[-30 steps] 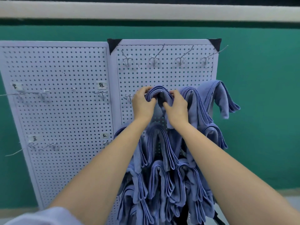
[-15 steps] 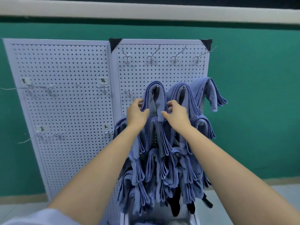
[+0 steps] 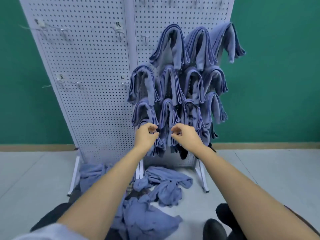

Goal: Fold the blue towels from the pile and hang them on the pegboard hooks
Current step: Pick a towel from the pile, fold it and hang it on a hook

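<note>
**Room.** The floor (image 3: 259, 170) is pale grey. The wall (image 3: 277, 84) is green, with a tan skirting strip (image 3: 259, 146) along its foot.

**Fixture.** 2 white pegboard panels stand side by side at 12 o'clock on a metal-legged frame (image 3: 201, 177). The left panel (image 3: 86, 104) carries 4 bare hooks (image 3: 119, 32) and 4 paper labels (image 3: 118, 24).

**Hung stock.** The right panel (image 3: 152, 18) carries the folded blue towels (image 3: 170, 44), each draped over a hook. 11 show in full, in rows of 3, 4 and 4. A lower row is partly hidden by the hands. 1 bare hook (image 3: 144, 38) sits at 9 o'clock of the top row.

**Loose stock.** The pile (image 3: 164, 186) of unfolded blue towels lies on the floor at 6 o'clock, against the frame's feet.

**Hands.** The left hand (image 3: 146, 135) and right hand (image 3: 186, 135) hang at centre, in front of the lowest towels. The fingers of each are loosely curled and empty.
</note>
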